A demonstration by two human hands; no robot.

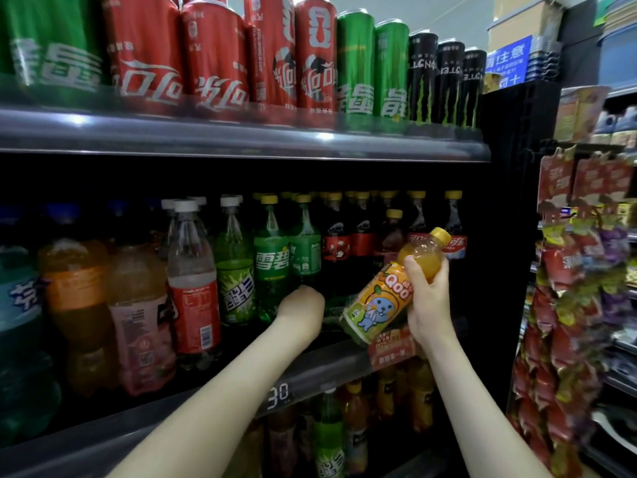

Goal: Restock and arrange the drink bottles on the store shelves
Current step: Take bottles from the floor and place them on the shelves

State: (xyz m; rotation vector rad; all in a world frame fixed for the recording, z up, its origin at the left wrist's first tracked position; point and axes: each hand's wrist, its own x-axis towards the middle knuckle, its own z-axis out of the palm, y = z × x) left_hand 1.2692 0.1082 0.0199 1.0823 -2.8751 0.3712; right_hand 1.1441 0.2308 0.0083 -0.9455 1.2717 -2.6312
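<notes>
An orange juice bottle (389, 291) with a yellow cap is held tilted, cap up and to the right, in front of the middle shelf (331, 363). It is gripped around the upper body by the right hand (427, 291), fingers wrapped on it. The left hand (303, 305) is reached in among the green soda bottles (272, 260); whether its hidden fingers are apart cannot be told. Cans (213, 53) are lined on the shelf above.

dark gap (348, 298) between green bottles (275, 267), cola bottles (389, 236)
</notes>
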